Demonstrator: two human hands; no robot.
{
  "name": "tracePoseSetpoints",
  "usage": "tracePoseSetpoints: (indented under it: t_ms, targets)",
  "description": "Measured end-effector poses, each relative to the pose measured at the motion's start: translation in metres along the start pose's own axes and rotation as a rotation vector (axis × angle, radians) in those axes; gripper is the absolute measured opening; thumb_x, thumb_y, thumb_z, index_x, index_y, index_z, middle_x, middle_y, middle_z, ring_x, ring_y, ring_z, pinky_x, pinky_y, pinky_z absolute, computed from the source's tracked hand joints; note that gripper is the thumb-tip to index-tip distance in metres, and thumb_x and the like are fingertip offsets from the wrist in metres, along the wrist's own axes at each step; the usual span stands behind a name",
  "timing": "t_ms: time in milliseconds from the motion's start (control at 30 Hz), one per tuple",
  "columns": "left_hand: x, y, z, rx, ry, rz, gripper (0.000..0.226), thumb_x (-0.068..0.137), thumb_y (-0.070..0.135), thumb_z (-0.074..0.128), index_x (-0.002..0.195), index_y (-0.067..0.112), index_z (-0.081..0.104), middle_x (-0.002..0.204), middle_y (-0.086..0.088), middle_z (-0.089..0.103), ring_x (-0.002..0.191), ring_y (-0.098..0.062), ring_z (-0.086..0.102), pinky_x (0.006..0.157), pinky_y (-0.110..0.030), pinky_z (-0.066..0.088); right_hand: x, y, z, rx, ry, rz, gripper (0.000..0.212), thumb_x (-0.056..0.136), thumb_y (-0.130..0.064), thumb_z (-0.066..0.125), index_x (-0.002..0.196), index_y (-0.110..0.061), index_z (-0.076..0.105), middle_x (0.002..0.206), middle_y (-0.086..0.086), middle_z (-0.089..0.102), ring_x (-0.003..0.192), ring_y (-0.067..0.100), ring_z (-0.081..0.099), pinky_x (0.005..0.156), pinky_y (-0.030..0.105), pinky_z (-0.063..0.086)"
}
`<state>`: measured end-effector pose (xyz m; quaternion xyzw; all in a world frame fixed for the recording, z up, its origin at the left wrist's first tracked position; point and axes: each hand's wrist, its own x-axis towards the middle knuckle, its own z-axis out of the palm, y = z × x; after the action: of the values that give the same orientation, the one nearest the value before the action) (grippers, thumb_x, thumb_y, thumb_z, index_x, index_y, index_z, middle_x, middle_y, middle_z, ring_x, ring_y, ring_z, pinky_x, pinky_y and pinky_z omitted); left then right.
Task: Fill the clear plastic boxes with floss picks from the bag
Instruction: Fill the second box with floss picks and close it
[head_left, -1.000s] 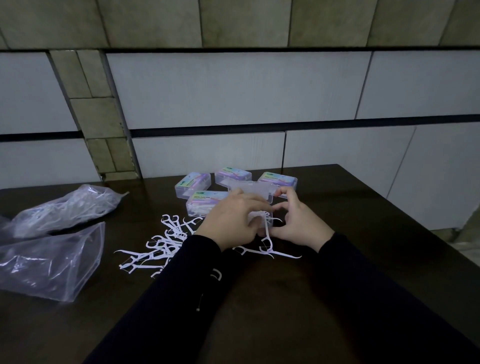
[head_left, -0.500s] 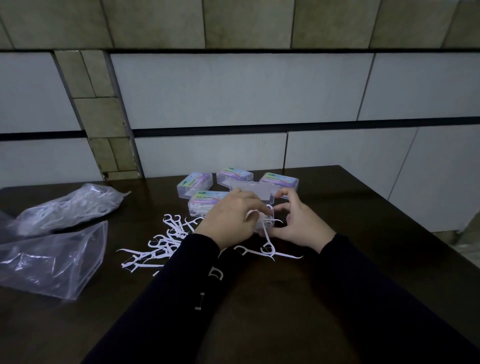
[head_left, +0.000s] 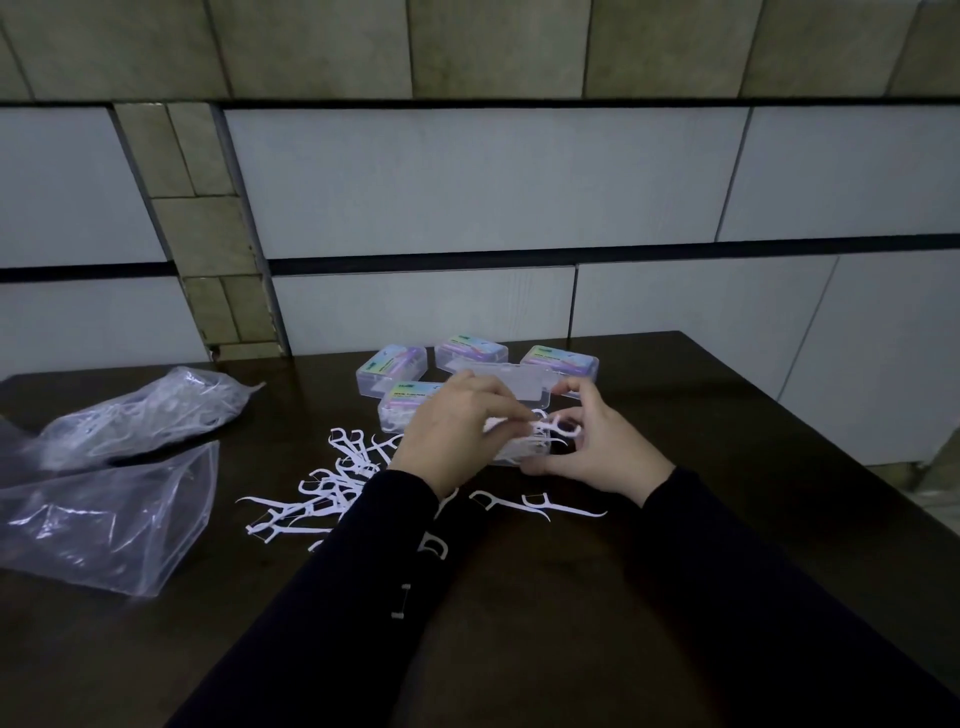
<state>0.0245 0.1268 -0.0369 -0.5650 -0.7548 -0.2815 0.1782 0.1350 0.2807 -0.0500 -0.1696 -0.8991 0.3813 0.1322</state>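
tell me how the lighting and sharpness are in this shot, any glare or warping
Head view: dim, flat light on the dark table; soft glare streaks on the empty plastic bag; wide-angle bowing of the wall tile lines; the hands, left hand and right hand, look slightly soft, so the floss picks between them blur.

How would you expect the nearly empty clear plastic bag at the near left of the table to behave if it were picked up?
The empty bag is thin, crinkled film lying slumped, so it would probably flop and sag. It looks very light, so a nudge would likely slide it across the table.
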Motion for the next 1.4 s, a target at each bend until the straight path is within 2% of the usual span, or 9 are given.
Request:
tracePoseSetpoints:
  t_ms: [100,267,533,700,833,1033,1133,1267,1400]
  targets:
    - [-0.001,-0.011,-0.004,0.069,0.047,-0.091,0.017,0.087,0.026,0.068,0.102,0.027,0.075,0.098,0.007,0.066,0.090,-0.011,0.050,0.077,-0.029,0.045,-0.001,-0.001,0.000,-0.025,-0.006,0.011,0.099,0.066,-0.042,0.085,0.145,-0.029,0.026,0.123,-0.010,0.057,0.096,0.003,0.049,0.087,0.025,0.042]
    - [-0.004,-0.017,-0.002,0.138,-0.110,-0.210,0.024,0.093,0.033,0.057,0.115,0.030,0.069,0.113,0.006,0.062,0.104,-0.013,0.050,0.089,-0.027,0.042,-0.003,-0.005,0.000,-0.030,-0.012,0.007,0.094,0.068,-0.040,0.084,0.146,-0.028,0.032,0.130,-0.007,0.056,0.102,0.002,0.047,0.094,0.022,0.040]
    - [-0.003,-0.007,-0.004,-0.029,-0.252,-0.122,0.021,0.087,0.033,0.066,0.107,0.031,0.072,0.109,0.011,0.060,0.103,-0.004,0.048,0.091,-0.030,0.045,-0.002,-0.002,-0.001,0.002,-0.027,-0.006,0.095,0.068,-0.038,0.084,0.146,-0.026,0.032,0.130,-0.007,0.056,0.113,0.004,0.051,0.098,0.025,0.042]
    - [-0.001,-0.001,0.007,0.036,-0.227,-0.100,0.029,0.094,0.033,0.054,0.120,0.029,0.067,0.119,0.008,0.056,0.114,-0.010,0.045,0.096,-0.030,0.041,-0.003,-0.003,0.000,0.002,-0.003,-0.054,0.083,0.072,-0.030,0.084,0.142,-0.024,0.039,0.116,-0.014,0.053,0.066,-0.025,0.047,0.058,0.002,0.036]
    - [0.000,0.003,0.011,0.095,-0.162,-0.077,0.028,0.094,0.038,0.053,0.115,0.029,0.069,0.113,0.008,0.058,0.104,-0.010,0.046,0.084,-0.025,0.040,-0.003,-0.003,0.000,-0.007,-0.005,-0.041,0.085,0.072,-0.033,0.083,0.143,-0.026,0.037,0.122,-0.012,0.054,0.065,-0.017,0.048,0.056,0.004,0.036]
    - [-0.003,-0.009,0.001,-0.286,-0.047,-0.323,0.011,0.089,0.028,0.063,0.095,0.027,0.072,0.089,0.015,0.068,0.087,0.004,0.058,0.077,-0.017,0.041,-0.002,-0.003,-0.001,-0.017,-0.013,-0.030,0.090,0.071,-0.036,0.083,0.145,-0.028,0.033,0.133,-0.008,0.053,0.083,-0.011,0.045,0.069,0.006,0.036]
    - [-0.005,-0.014,-0.002,-0.413,-0.045,-0.408,0.006,0.086,0.023,0.067,0.086,0.029,0.071,0.086,0.015,0.068,0.088,0.003,0.060,0.080,-0.026,0.050,-0.003,-0.004,-0.001,-0.026,-0.010,-0.015,0.093,0.070,-0.038,0.083,0.146,-0.028,0.032,0.135,-0.007,0.052,0.081,-0.011,0.044,0.068,0.006,0.035]
    - [-0.005,-0.020,-0.005,-0.102,-0.097,-0.355,0.009,0.084,0.027,0.066,0.086,0.034,0.072,0.101,0.016,0.066,0.105,-0.008,0.053,0.093,-0.034,0.047,-0.004,-0.005,0.000,-0.012,-0.006,-0.019,0.090,0.069,-0.037,0.084,0.144,-0.028,0.035,0.125,-0.012,0.055,0.074,-0.009,0.047,0.064,0.007,0.035]
    - [-0.004,-0.012,-0.002,0.014,-0.105,-0.263,0.016,0.089,0.027,0.059,0.099,0.029,0.072,0.109,0.014,0.064,0.100,-0.008,0.045,0.085,-0.020,0.036,-0.003,-0.002,0.000,-0.017,0.000,-0.020,0.091,0.068,-0.039,0.084,0.144,-0.028,0.035,0.124,-0.009,0.057,0.076,-0.008,0.047,0.065,0.008,0.036]
